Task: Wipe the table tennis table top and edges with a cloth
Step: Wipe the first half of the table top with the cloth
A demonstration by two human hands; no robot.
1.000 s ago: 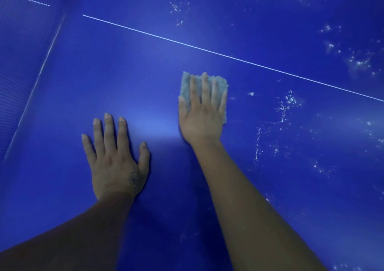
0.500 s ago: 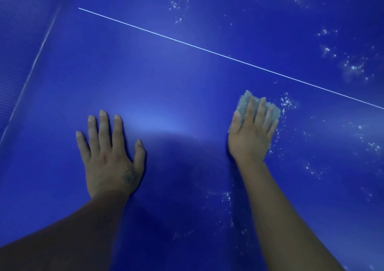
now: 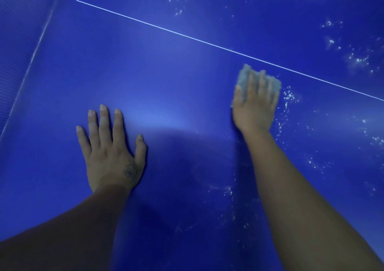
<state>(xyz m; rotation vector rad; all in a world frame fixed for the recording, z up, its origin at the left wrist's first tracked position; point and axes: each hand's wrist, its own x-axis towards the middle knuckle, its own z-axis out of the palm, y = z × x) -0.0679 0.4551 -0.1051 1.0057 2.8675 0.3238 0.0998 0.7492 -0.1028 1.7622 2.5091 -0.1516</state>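
Observation:
The blue table tennis table top [image 3: 176, 79] fills the view, crossed by a thin white centre line [image 3: 207, 42]. My right hand [image 3: 254, 104] lies flat with straight fingers on a small pale grey cloth [image 3: 243, 77], pressing it onto the table just below the line; the hand is motion-blurred. Only the cloth's upper edge shows past the fingertips. My left hand [image 3: 110, 152] rests palm down on the bare table at the lower left, fingers spread.
White specks and smears [image 3: 288, 98] lie to the right of the cloth, more at the upper right [image 3: 357, 59] and below my right forearm [image 3: 226, 189]. The net [image 3: 18, 32] stands along the left side.
My right hand has slid the cloth rightward across the table, from the middle to beside the white specks, then slightly back left and up. My left hand has stayed in place.

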